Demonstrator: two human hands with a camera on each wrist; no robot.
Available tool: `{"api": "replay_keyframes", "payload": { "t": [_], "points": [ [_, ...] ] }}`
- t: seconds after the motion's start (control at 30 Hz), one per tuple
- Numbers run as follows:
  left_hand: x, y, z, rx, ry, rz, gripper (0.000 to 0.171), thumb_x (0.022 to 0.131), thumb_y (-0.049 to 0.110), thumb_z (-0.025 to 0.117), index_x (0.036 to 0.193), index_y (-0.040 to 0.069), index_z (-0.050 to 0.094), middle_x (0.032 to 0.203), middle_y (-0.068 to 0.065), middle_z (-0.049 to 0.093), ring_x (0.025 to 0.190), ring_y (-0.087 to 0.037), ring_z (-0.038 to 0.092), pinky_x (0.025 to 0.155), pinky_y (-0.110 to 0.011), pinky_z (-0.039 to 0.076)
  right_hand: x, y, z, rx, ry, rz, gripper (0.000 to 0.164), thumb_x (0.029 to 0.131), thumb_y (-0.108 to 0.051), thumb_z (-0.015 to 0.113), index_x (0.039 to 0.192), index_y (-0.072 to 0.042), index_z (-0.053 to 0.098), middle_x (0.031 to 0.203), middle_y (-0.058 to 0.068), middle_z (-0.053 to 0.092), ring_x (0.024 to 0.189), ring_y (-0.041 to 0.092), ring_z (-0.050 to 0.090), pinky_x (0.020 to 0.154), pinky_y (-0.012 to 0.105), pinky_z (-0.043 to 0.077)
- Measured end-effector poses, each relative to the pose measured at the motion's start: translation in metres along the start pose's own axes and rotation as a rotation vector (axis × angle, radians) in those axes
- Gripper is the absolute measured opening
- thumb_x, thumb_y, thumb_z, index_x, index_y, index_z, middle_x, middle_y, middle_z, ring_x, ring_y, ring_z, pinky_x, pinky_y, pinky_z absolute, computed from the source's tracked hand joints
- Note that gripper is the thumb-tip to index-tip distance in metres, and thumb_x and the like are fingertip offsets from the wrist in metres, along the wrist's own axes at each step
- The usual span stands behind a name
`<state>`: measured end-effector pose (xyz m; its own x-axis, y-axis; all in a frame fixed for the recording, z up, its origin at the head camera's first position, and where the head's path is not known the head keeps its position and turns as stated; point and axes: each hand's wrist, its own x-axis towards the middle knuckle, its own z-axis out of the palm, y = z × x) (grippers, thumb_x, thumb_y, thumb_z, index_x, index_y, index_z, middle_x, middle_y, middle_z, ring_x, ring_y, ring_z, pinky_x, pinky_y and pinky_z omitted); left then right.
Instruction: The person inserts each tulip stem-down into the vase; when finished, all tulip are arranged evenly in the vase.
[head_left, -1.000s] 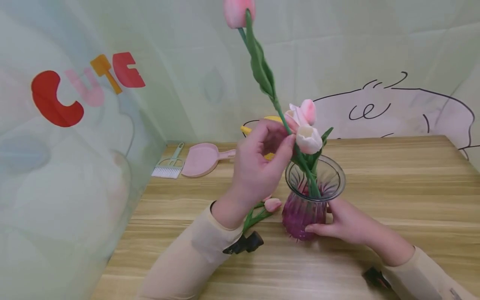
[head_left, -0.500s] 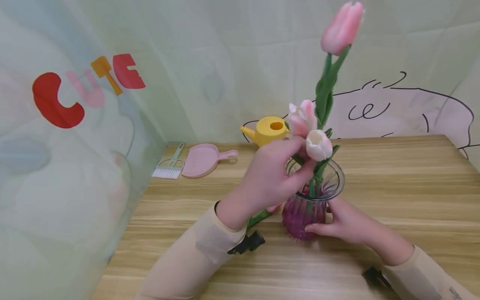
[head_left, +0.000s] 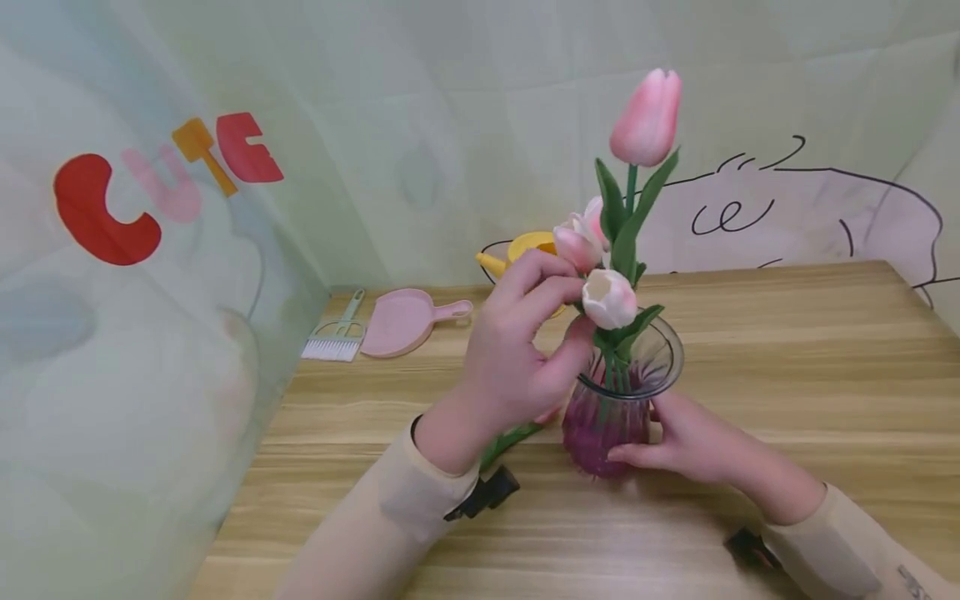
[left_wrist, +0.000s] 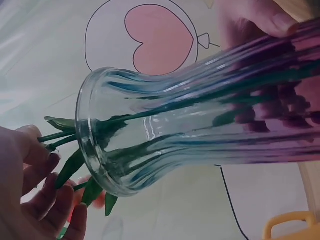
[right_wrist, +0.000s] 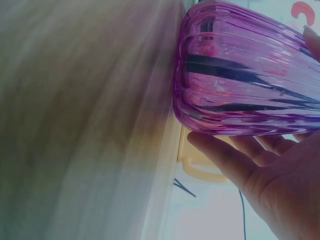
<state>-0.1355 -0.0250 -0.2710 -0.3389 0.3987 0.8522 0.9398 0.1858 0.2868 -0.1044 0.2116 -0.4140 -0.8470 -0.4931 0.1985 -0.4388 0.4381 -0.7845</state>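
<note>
One vase [head_left: 602, 433] in clamped right grip [head_left: 686, 437], at least three tulips [head_left: 609, 298] beside left grip [head_left: 517, 350], closure unclear

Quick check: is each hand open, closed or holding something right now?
Left hand: closed, pinching slender green tulip stems.
Right hand: holding the ribbed, purple-and-clear glass vase.

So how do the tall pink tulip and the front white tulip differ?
The pink tulip stands highest; the white tulip sits lower, nearer the rim of the vase. The pink tulip's petals look nearly closed, while the white tulip's open at the top. Both show some pink.
</note>
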Motion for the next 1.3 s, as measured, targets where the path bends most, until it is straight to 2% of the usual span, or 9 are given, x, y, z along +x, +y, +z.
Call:
{"api": "replay_keyframes", "payload": {
  "t": [0.13,0.27,0.4,0.53,0.8,0.87,1.1,1.2,1.3],
  "points": [
    [0.001,0.002,-0.002,-0.121,-0.077,-0.049,0.033,0.088,-0.002,0.061,0.121,-0.007,0.063,0.113,-0.015,0.063,0.102,-0.020,0.061,0.093,-0.025,0.054,0.000,-0.001,-0.001,0.008,-0.008,0.008,0.090,0.083,-0.037,0.088,0.154,-0.029,0.033,0.148,0.002,0.056,0.134,0.028,0.056,0.100,0.055,0.055],
    [0.006,0.006,-0.001,-0.138,-0.187,-0.102,0.051,0.089,0.002,0.066,0.139,-0.002,0.052,0.120,-0.010,0.068,0.111,-0.015,0.061,0.094,-0.028,0.052,-0.001,-0.001,-0.001,0.010,-0.009,-0.001,0.091,0.085,-0.036,0.087,0.156,-0.031,0.030,0.149,0.000,0.054,0.134,0.025,0.056,0.099,0.053,0.056],
    [0.011,0.007,0.005,-0.185,-0.234,-0.152,0.058,0.089,0.004,0.074,0.142,0.003,0.050,0.113,-0.005,0.072,0.109,-0.008,0.064,0.093,-0.027,0.050,-0.002,0.000,-0.001,0.004,-0.001,-0.014,0.092,0.085,-0.033,0.086,0.157,-0.032,0.028,0.150,-0.001,0.052,0.133,0.020,0.055,0.099,0.049,0.057],
    [0.009,0.007,0.008,-0.176,-0.213,-0.137,0.052,0.085,-0.001,0.071,0.135,0.001,0.056,0.121,-0.009,0.067,0.109,-0.012,0.059,0.096,-0.025,0.050,-0.002,0.001,0.000,-0.006,0.008,-0.027,0.097,0.085,-0.033,0.087,0.159,-0.031,0.025,0.152,-0.002,0.050,0.133,0.017,0.055,0.098,0.045,0.057],
    [-0.017,0.005,-0.002,-0.151,0.061,-0.099,0.041,0.083,-0.011,0.060,0.123,-0.003,0.059,0.121,-0.016,0.062,0.111,-0.025,0.058,0.089,-0.033,0.054,-0.001,-0.001,0.000,-0.009,0.006,-0.008,0.085,0.083,-0.039,0.087,0.150,-0.027,0.037,0.144,0.001,0.058,0.131,0.025,0.059,0.100,0.047,0.056],
    [-0.025,0.004,-0.006,-0.166,0.043,-0.113,0.042,0.081,-0.011,0.059,0.122,-0.003,0.059,0.117,-0.015,0.062,0.107,-0.025,0.059,0.089,-0.033,0.055,0.000,-0.001,-0.001,-0.009,0.004,-0.009,0.084,0.083,-0.038,0.088,0.149,-0.026,0.038,0.145,0.003,0.058,0.131,0.028,0.059,0.100,0.050,0.056],
    [-0.036,0.001,-0.006,-0.146,-0.204,-0.189,0.041,0.085,0.000,0.067,0.124,0.002,0.059,0.117,-0.008,0.066,0.110,-0.020,0.059,0.101,-0.032,0.051,-0.002,0.000,-0.003,-0.010,0.014,-0.023,0.090,0.083,-0.033,0.088,0.155,-0.028,0.033,0.151,0.003,0.053,0.134,0.027,0.055,0.100,0.048,0.056],
    [-0.037,0.001,-0.006,-0.122,-0.206,-0.193,0.035,0.085,0.001,0.066,0.119,0.005,0.061,0.117,-0.007,0.066,0.114,-0.020,0.058,0.104,-0.033,0.049,-0.002,0.001,-0.001,-0.010,0.020,-0.039,0.092,0.083,-0.032,0.089,0.156,-0.028,0.033,0.151,0.002,0.052,0.134,0.025,0.056,0.099,0.047,0.056],
    [-0.045,-0.001,-0.010,-0.141,-0.153,-0.234,0.036,0.084,-0.003,0.061,0.119,0.004,0.061,0.115,-0.007,0.065,0.113,-0.020,0.058,0.101,-0.038,0.050,0.000,0.000,0.000,-0.013,0.018,-0.049,0.089,0.083,-0.033,0.088,0.154,-0.026,0.035,0.149,0.003,0.055,0.132,0.026,0.057,0.099,0.047,0.057]
  ]
}}
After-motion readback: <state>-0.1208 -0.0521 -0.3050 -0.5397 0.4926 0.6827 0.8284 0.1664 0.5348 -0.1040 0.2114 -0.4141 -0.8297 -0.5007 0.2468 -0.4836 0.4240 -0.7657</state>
